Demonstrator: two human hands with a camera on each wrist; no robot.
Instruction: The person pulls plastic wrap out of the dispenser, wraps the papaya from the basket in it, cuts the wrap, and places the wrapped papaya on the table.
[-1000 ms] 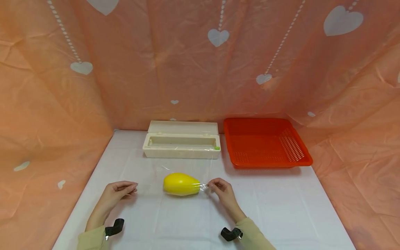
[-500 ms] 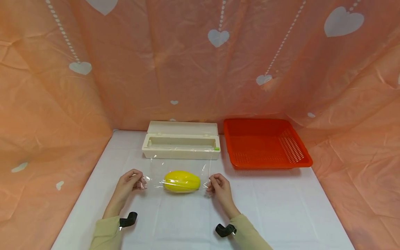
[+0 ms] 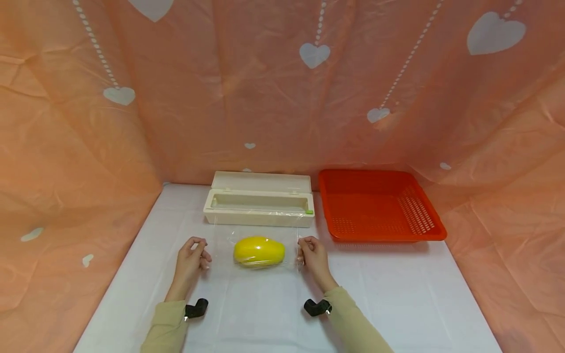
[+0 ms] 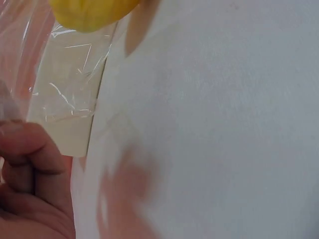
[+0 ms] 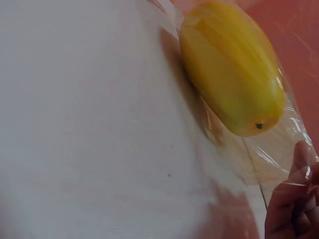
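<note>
A yellow papaya-like fruit (image 3: 259, 251) lies mid-table under a clear sheet of cling film (image 3: 290, 245). Glare and creases of the film show across its near side. My left hand (image 3: 191, 262) is left of the fruit, thumb and finger pinching the film's left edge. In the left wrist view the film (image 4: 65, 94) stretches from those fingers toward the fruit. To the right, my right hand (image 3: 314, 257) pinches the opposite edge. The right wrist view shows the fruit (image 5: 234, 69) with its dark stem spot, and film drawn to the right fingertips (image 5: 303, 159).
Behind the fruit stands a cream film dispenser box (image 3: 259, 219) with its lid (image 3: 261, 182) raised and a green slider (image 3: 309, 212) at its right end. A red perforated basket (image 3: 379, 238) sits at the back right. Patterned cloth (image 3: 265, 98) walls the table's back and sides.
My left hand has come rightward and farther from me, and the right hand slightly farther too. The fruit has shifted a little toward the box, with film now over its near side.
</note>
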